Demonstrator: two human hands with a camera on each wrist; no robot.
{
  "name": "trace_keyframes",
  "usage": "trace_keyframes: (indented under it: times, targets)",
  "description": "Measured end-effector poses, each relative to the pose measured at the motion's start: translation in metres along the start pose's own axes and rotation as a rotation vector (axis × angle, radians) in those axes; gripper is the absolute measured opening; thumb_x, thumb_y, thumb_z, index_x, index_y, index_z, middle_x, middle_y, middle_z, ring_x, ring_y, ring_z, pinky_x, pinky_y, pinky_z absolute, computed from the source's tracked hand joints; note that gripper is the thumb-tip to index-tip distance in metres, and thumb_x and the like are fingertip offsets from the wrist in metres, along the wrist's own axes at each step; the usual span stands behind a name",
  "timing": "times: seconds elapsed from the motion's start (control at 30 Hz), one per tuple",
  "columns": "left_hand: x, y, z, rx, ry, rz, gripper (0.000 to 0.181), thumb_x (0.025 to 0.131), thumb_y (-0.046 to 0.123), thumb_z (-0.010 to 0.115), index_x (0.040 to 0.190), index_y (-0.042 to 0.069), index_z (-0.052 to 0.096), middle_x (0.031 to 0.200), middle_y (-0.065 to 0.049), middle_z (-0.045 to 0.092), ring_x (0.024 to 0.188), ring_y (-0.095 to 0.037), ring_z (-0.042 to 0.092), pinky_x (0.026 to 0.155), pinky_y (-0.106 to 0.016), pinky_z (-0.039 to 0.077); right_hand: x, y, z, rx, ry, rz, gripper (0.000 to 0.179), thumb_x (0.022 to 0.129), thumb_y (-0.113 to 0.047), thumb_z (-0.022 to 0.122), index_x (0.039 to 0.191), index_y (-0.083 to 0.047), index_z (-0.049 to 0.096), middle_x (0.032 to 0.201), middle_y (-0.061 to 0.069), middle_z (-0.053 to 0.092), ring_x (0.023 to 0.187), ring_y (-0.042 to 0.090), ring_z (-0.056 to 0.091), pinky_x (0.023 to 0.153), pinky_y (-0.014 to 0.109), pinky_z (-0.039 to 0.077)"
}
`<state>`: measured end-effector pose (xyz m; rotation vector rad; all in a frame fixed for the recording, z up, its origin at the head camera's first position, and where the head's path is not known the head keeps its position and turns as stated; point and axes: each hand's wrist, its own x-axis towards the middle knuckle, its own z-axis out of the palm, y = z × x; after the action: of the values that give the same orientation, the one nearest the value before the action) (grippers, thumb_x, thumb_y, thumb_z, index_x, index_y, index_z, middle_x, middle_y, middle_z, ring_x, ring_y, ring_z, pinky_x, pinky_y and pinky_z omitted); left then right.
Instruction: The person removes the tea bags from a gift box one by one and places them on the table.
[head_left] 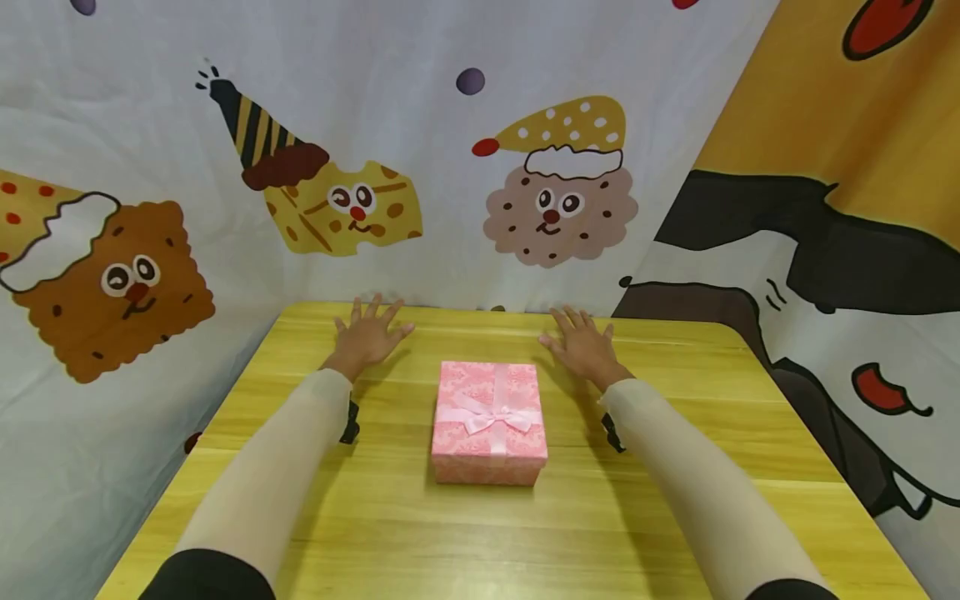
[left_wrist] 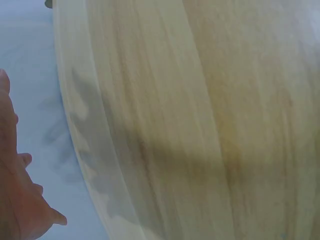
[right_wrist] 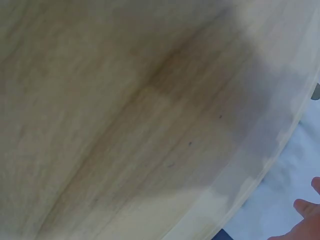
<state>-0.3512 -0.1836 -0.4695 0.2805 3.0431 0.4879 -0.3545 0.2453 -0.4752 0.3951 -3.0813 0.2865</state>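
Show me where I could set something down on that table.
The table is bare on the near side of the pink box, between the sleeves, and from the right sleeve to the right edge. More crowded: the far edge, by left hand and right hand.

Yellow wood-grain table point(head_left: 420, 533), rounded far corners, pink ribboned box point(head_left: 489, 429) lying directly on it

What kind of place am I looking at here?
Probably a small indoor tabletop set-up, perhaps staged for filming: a cartoon-printed cloth hangs behind a wood-grain table, and a pink gift box with a bow sits on it. The pictures don't show the wider room.
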Motion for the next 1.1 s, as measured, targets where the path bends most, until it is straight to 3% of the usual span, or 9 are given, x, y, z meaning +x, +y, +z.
trace_keyframes:
  times: [0.23, 0.53, 0.77, 0.9, 1.1]
  targets:
    - [-0.001, 0.003, -0.001, 0.012, -0.002, 0.02, 0.074, 0.104, 0.07, 0.028, 0.167, 0.034, 0.015, 0.173, -0.015, 0.003, 0.154, -0.055, -0.006, 0.108, -0.086, 0.004, -0.005, 0.0, 0.0, 0.006, 0.01, -0.028, 0.079, 0.103, -0.071, 0.034, 0.167, -0.029, 0.015, 0.172, 0.012, 0.018, 0.154, 0.047, 0.019, 0.109, 0.085, 0.003]
    - [-0.004, 0.005, 0.0, 0.005, -0.001, 0.04, 0.075, 0.104, 0.071, 0.027, 0.167, 0.032, 0.016, 0.174, -0.014, 0.001, 0.154, -0.054, -0.007, 0.109, -0.085, 0.003, -0.011, -0.004, -0.001, 0.067, 0.026, -0.039, 0.076, 0.104, -0.064, 0.041, 0.167, -0.029, 0.017, 0.17, 0.014, 0.021, 0.154, 0.046, 0.018, 0.112, 0.083, 0.005]
    - [-0.003, 0.006, 0.002, 0.012, 0.018, 0.064, 0.077, 0.103, 0.073, 0.027, 0.167, 0.033, 0.015, 0.174, -0.014, 0.002, 0.154, -0.054, -0.006, 0.11, -0.084, 0.003, -0.019, -0.005, -0.006, 0.093, 0.036, -0.051, 0.082, 0.101, -0.074, 0.032, 0.167, -0.027, 0.019, 0.17, 0.015, 0.022, 0.155, 0.043, 0.019, 0.115, 0.078, 0.009]
    - [-0.006, 0.007, 0.002, 0.02, 0.016, 0.07, 0.078, 0.102, 0.074, 0.024, 0.167, 0.033, 0.013, 0.174, -0.011, -0.003, 0.154, -0.052, -0.009, 0.111, -0.083, 0.002, -0.024, -0.008, -0.008, 0.138, 0.033, -0.074, 0.08, 0.102, -0.071, 0.033, 0.166, -0.026, 0.02, 0.17, 0.014, 0.023, 0.153, 0.044, 0.022, 0.115, 0.078, 0.011]
    - [-0.012, 0.012, 0.0, 0.031, 0.036, 0.096, 0.078, 0.102, 0.075, 0.024, 0.167, 0.035, 0.01, 0.174, -0.01, -0.001, 0.155, -0.05, -0.008, 0.112, -0.082, 0.009, -0.03, -0.012, -0.006, 0.193, 0.03, -0.122, 0.077, 0.103, -0.069, 0.036, 0.166, -0.025, 0.022, 0.169, 0.015, 0.026, 0.152, 0.045, 0.025, 0.114, 0.076, 0.019]
